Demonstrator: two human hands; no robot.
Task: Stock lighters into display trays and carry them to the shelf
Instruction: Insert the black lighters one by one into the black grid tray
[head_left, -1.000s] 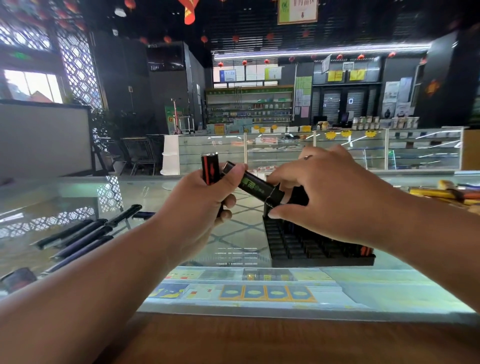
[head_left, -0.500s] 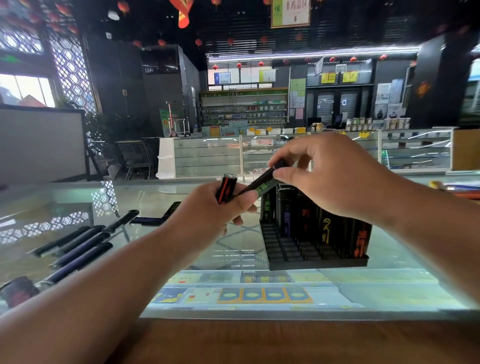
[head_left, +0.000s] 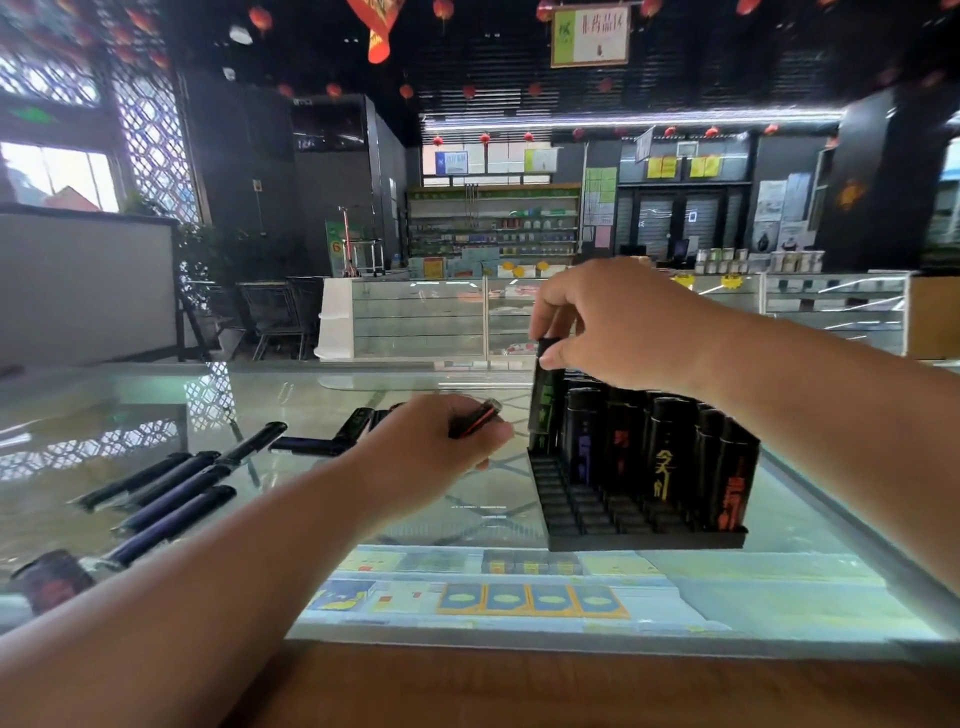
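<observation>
A black display tray (head_left: 582, 512) stands on the glass counter at centre right, with several black lighters (head_left: 670, 457) upright in its back and right slots. My right hand (head_left: 613, 322) pinches the top of a black lighter with green print (head_left: 544, 410), held upright over the tray's back left corner. My left hand (head_left: 431, 449) hovers over the glass to the left of the tray and grips a black lighter with an orange stripe (head_left: 475, 418). Several loose dark lighters (head_left: 171, 488) lie on the glass at the left.
The glass counter (head_left: 260, 415) shows packets in the case below and ends in a wooden edge (head_left: 571, 686) near me. A dark round object (head_left: 49, 579) sits at the far left. More lighters (head_left: 332, 441) lie behind my left hand. Shop shelves stand far behind.
My right hand took the green-printed lighter away from my left hand and turned it upright over the tray's back left corner. My left hand dropped lower toward the glass with the orange-striped lighter.
</observation>
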